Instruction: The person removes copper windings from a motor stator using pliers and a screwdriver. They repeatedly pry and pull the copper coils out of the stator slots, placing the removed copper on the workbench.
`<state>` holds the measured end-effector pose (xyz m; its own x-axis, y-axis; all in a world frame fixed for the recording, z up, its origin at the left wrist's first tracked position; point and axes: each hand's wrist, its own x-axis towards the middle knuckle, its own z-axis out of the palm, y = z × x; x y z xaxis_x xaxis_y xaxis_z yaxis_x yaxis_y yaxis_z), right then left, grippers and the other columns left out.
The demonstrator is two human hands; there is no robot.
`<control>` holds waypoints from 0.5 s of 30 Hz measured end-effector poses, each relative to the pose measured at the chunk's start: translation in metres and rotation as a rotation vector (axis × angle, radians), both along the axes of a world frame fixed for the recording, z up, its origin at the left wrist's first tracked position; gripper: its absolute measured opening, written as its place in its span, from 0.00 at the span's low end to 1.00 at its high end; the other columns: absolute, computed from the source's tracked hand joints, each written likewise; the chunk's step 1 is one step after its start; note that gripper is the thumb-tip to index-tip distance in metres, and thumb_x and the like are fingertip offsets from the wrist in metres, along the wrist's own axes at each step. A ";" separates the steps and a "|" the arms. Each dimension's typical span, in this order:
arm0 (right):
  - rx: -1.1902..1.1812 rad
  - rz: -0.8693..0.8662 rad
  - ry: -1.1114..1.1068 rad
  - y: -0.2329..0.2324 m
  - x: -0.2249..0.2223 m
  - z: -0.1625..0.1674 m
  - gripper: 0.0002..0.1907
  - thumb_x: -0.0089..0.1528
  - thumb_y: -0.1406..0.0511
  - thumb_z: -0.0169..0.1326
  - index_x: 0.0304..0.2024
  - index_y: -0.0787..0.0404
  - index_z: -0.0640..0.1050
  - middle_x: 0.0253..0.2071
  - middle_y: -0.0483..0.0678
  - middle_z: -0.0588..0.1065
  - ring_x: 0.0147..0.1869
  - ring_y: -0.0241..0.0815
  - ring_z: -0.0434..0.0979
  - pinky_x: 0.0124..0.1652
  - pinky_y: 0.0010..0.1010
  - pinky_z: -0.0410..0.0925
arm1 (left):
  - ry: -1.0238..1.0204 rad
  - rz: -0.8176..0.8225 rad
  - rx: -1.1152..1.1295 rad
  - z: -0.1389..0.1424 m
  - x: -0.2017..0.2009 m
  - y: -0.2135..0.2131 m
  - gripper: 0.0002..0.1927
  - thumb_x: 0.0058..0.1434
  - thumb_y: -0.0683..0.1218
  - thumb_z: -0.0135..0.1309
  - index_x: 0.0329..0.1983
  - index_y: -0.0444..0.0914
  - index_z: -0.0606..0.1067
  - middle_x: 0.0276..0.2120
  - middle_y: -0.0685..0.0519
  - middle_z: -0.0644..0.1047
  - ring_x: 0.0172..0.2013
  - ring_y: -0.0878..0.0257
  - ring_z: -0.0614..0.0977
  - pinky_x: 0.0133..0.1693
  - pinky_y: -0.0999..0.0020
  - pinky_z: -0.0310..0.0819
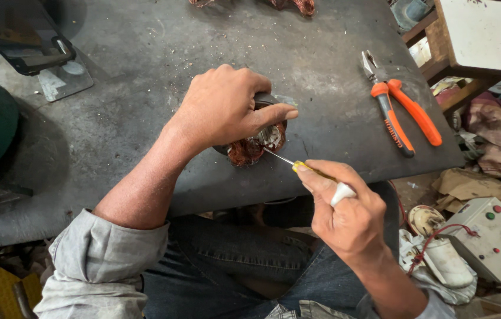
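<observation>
Carefully now — our left hand (227,109) clamps its fingers over the motor stator (256,142) at the bench edge (203,195); our right hand (345,215) pinches the screwdriver (297,165) — a slip could nick the copper windings (244,152).

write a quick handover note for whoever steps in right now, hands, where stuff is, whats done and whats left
Left hand: clamped over the small motor stator, holding it down near the front edge of the dark metal table.
Right hand: grips a yellow-handled screwdriver, its thin tip poked into the copper windings at the stator's open end.
Nearby: orange-handled pliers lie unused on the table to the right.
Done: the stator is steadied and the tool is in the coil.
Left: the copper windings sit in the core, not yet out; how far they are loosened cannot be told.
</observation>
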<state>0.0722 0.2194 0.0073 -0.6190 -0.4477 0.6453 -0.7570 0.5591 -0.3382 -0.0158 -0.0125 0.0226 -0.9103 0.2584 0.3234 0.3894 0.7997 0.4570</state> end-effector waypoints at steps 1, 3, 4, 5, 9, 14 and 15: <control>0.033 -0.001 -0.010 0.000 0.001 0.005 0.12 0.61 0.79 0.58 0.46 0.67 0.81 0.47 0.56 0.80 0.45 0.48 0.85 0.43 0.30 0.78 | 0.023 -0.004 -0.001 0.000 0.001 0.000 0.32 0.59 0.71 0.58 0.25 0.38 0.81 0.13 0.48 0.76 0.18 0.50 0.80 0.23 0.54 0.73; 0.088 0.000 -0.033 -0.001 0.001 0.015 0.13 0.59 0.79 0.56 0.45 0.67 0.82 0.46 0.56 0.80 0.43 0.50 0.84 0.41 0.31 0.77 | 0.072 -0.010 -0.004 0.000 0.001 0.001 0.32 0.59 0.71 0.59 0.25 0.37 0.81 0.13 0.47 0.76 0.19 0.48 0.80 0.24 0.53 0.73; 0.110 0.002 -0.049 -0.001 0.001 0.019 0.13 0.59 0.79 0.56 0.45 0.66 0.82 0.44 0.56 0.80 0.42 0.51 0.84 0.40 0.32 0.77 | 0.090 -0.015 -0.009 0.000 0.002 0.001 0.31 0.59 0.70 0.59 0.25 0.38 0.81 0.14 0.47 0.76 0.19 0.49 0.80 0.24 0.53 0.73; 0.133 0.005 -0.066 -0.003 -0.001 0.021 0.13 0.58 0.79 0.55 0.44 0.66 0.82 0.43 0.56 0.80 0.41 0.52 0.84 0.39 0.33 0.77 | 0.108 -0.020 -0.013 -0.001 0.002 0.002 0.31 0.59 0.70 0.59 0.26 0.38 0.81 0.14 0.48 0.76 0.19 0.49 0.81 0.24 0.53 0.73; 0.116 0.033 -0.180 -0.001 -0.017 0.027 0.09 0.60 0.79 0.56 0.41 0.67 0.81 0.41 0.56 0.80 0.39 0.50 0.84 0.37 0.32 0.76 | 0.031 0.000 -0.005 -0.005 0.001 0.004 0.30 0.58 0.70 0.59 0.26 0.38 0.82 0.15 0.48 0.77 0.20 0.48 0.81 0.25 0.52 0.74; -0.081 -0.009 -0.250 0.003 -0.019 0.004 0.07 0.63 0.79 0.57 0.42 0.68 0.80 0.43 0.54 0.81 0.43 0.43 0.86 0.43 0.28 0.78 | 0.101 0.029 0.031 -0.009 -0.004 0.002 0.30 0.60 0.69 0.59 0.28 0.38 0.84 0.16 0.46 0.78 0.22 0.47 0.82 0.27 0.53 0.75; -0.190 -0.021 -0.328 0.000 -0.016 -0.006 0.07 0.63 0.79 0.56 0.43 0.68 0.80 0.44 0.53 0.81 0.43 0.42 0.86 0.44 0.28 0.78 | 0.092 0.039 0.047 -0.009 -0.006 0.000 0.30 0.60 0.69 0.59 0.28 0.38 0.84 0.17 0.46 0.78 0.22 0.47 0.81 0.27 0.53 0.75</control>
<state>0.0566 0.2197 0.0015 -0.8144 -0.3239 0.4815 -0.5801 0.4778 -0.6597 -0.0215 -0.0126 0.0134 -0.8852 0.2063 0.4170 0.4006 0.7937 0.4578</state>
